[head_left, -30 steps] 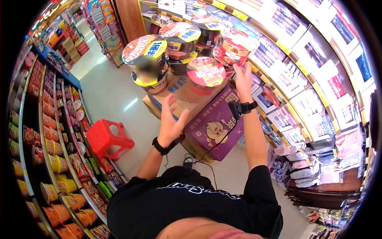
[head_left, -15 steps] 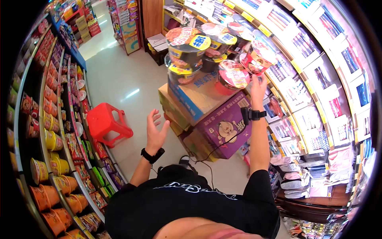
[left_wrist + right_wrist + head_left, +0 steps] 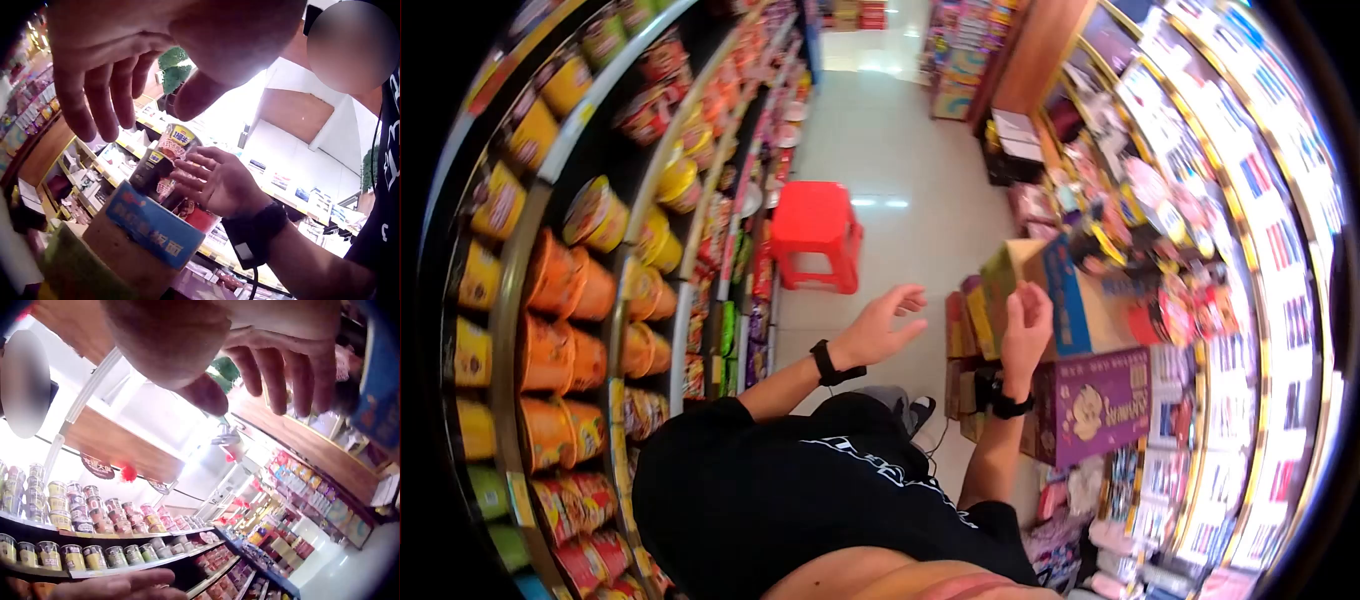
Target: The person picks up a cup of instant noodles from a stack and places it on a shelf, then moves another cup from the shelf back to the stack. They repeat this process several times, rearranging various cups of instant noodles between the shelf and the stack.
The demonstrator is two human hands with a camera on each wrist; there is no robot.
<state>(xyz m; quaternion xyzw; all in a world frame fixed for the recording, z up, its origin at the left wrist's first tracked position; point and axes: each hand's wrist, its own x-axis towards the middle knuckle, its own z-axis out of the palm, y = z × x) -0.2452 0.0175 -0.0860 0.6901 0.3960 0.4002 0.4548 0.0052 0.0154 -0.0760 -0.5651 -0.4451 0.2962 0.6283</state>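
Note:
My left hand (image 3: 885, 328) is held out over the aisle floor, fingers loosely bent and nothing in them. Just left of a brown carton with a blue side (image 3: 1068, 300), my right hand (image 3: 1027, 325) hangs with relaxed fingers, also holding nothing. Several instant noodle cups stand stacked on that carton, blurred in the head view; a red cup (image 3: 1145, 322) sits near its front edge. The left wrist view shows a black cup (image 3: 150, 172) and a patterned cup (image 3: 178, 139) behind the right hand. Beneath, a purple carton (image 3: 1095, 405) supports the brown one.
A red plastic stool (image 3: 810, 220) stands on the aisle floor by the left shelves. Those shelves carry rows of noodle tubs, orange ones (image 3: 550, 350) among them. Shelves of packaged goods (image 3: 1230, 400) line the right side. A dark box (image 3: 1012, 150) sits farther up the aisle.
The head view has swung left, so cartons and cups now lie farther right. My right hand has come away from the red-and-white cup, back toward the left hand.

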